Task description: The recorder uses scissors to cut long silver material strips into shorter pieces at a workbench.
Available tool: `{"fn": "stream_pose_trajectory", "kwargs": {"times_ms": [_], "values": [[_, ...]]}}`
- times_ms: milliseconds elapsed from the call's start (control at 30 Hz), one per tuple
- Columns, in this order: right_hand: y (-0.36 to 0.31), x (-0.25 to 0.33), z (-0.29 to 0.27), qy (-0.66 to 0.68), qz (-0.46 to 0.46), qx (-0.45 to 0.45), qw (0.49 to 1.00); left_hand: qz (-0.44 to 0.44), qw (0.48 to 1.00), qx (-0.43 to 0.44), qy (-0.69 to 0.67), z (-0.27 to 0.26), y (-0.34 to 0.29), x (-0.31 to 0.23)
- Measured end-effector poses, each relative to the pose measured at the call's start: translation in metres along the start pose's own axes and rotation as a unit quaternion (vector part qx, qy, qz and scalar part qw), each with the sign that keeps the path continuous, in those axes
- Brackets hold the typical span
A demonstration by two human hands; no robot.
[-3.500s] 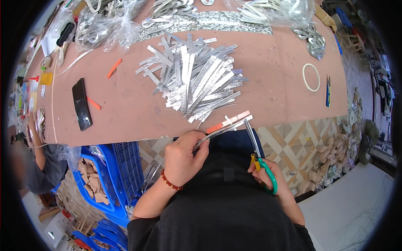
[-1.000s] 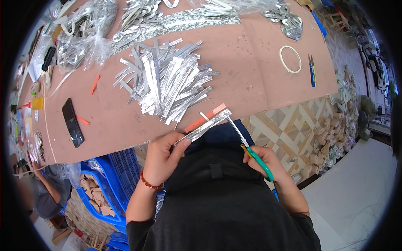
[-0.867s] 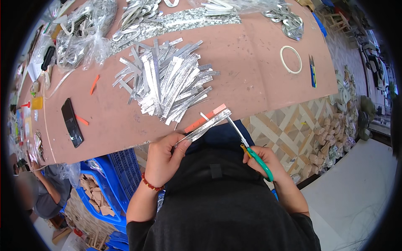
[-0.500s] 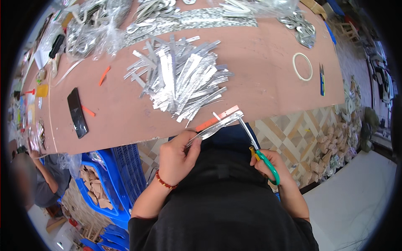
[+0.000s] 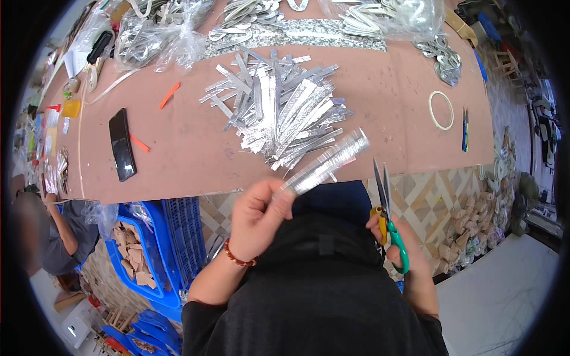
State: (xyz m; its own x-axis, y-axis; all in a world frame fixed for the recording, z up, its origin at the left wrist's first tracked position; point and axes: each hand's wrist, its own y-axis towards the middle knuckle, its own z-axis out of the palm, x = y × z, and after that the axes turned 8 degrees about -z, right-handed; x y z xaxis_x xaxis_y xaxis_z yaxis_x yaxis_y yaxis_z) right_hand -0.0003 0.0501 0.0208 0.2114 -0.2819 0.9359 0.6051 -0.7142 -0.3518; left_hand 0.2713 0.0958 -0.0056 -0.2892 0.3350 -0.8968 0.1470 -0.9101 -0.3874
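Observation:
My left hand (image 5: 261, 213) pinches the near end of a shiny silver strip (image 5: 329, 161), which slants up and away to the right over the table's front edge. A bit of pink and a small white tab show along the strip's lower side. In my right hand (image 5: 404, 244) are scissors (image 5: 388, 207) with green and yellow handles. Their blades point away from me, slightly parted, to the right of the strip and apart from it. Beyond the left hand lies a loose pile of cut silver strips (image 5: 285, 110) on the brown table (image 5: 392, 107).
A black phone (image 5: 122, 145) and orange strips (image 5: 170, 95) lie left of the pile. At the right are a pale ring (image 5: 441, 110) and blue-handled snips (image 5: 465, 130). Plastic bags (image 5: 163, 35) line the back. Below left, a blue crate (image 5: 155, 249) holds brown pieces; another person (image 5: 65, 234) sits nearby.
The scissors have come away from the strip and swung more upright, with their blades parted. My left hand has turned the strip, raising its far end. The whole view has shifted slightly.

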Motion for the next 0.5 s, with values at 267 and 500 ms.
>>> {"fn": "stream_pose_trajectory", "kwargs": {"times_ms": [267,500], "values": [[0.066,0.026,0.030,-0.273,-0.049,0.110,0.954,0.047,0.996,-0.040,-0.069,-0.002,0.015,-0.016],[0.079,0.039,0.041,-0.306,-0.036,0.134,0.942,0.060,0.996,-0.069,0.022,-0.005,0.013,-0.017]]}}
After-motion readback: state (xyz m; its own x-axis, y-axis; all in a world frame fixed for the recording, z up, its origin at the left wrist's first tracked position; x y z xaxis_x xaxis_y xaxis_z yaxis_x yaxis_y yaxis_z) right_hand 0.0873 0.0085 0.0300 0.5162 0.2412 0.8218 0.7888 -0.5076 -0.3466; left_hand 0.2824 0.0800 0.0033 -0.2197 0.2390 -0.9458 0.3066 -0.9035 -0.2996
